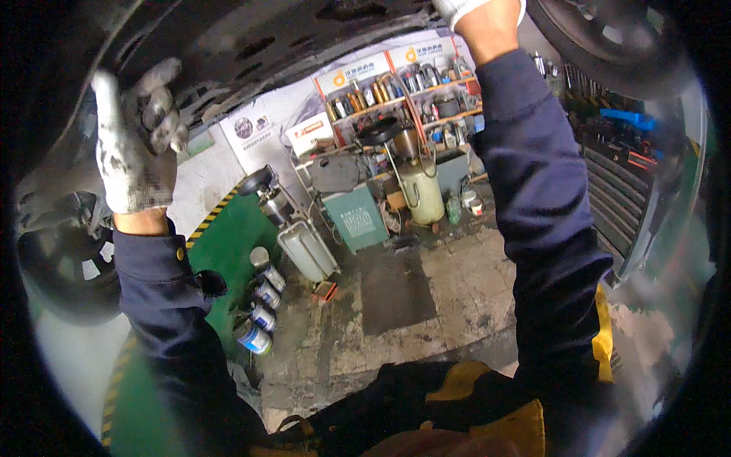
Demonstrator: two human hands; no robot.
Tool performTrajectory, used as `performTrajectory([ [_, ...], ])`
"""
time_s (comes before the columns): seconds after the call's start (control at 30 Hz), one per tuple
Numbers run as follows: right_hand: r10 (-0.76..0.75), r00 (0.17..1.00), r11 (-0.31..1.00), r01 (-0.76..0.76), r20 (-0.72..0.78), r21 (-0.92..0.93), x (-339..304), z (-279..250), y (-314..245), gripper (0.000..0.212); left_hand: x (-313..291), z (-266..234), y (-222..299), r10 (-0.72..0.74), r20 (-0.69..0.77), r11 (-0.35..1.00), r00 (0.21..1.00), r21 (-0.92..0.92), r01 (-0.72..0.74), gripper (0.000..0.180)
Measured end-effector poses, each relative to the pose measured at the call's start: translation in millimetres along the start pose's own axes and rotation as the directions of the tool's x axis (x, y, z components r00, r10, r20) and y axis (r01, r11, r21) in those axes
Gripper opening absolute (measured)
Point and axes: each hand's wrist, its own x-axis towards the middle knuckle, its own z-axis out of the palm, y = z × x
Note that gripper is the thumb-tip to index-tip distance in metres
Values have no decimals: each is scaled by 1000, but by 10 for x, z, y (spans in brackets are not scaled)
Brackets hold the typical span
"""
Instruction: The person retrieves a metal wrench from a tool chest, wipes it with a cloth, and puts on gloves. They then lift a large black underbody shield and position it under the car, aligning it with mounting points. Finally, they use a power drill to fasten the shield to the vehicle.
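Observation:
Both my arms reach up in dark blue sleeves. My left hand (137, 145), in a white work glove stained dark on the fingers, is raised at the upper left beside the dark underside of a vehicle (251, 49). Its thumb points up, apart from the loosely bent fingers, and I see nothing in its grasp. At the top edge, my right hand (464, 9) also wears a white glove. Only its cuff and lower part show against the same dark underside; its fingers are out of the picture.
Dark wheels (620, 46) stand at upper right and left. Beyond are two oil drainers, one silver (304, 251), one pale green (422, 194), a green box (356, 221) and bottle shelves (373, 107). Several cans (253, 335) line the floor at left; a tool cabinet (620, 202) stands right.

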Motion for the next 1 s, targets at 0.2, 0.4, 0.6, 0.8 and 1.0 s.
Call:
performTrajectory([
  [0.2, -196, 980, 967, 197, 20, -160, 8, 64, 76, 24, 37, 452, 22, 40, 141, 999, 989, 15, -42, 81],
  [0.4, 289, 949, 941, -306, 129, 141, -124, 115, 159, 39, 186, 420, -63, 192, 129, 946, 973, 239, -218, 88],
  [0.6, 106, 994, 767, -98, 25, 634, -931, 360, -388, 21, 28, 712, 51, 63, 164, 930, 984, 348, -118, 101],
  [0.8, 211, 977, 251, -28, -26, 968, -768, 124, -1481, 36, 32, 434, 33, 206, 27, 907, 978, 370, -202, 81],
  [1.0, 230, 955, -27, -186, 187, 982, -425, -63, -1704, 35, -51, 336, 162, -126, 160, 979, 979, 182, 96, 102],
])
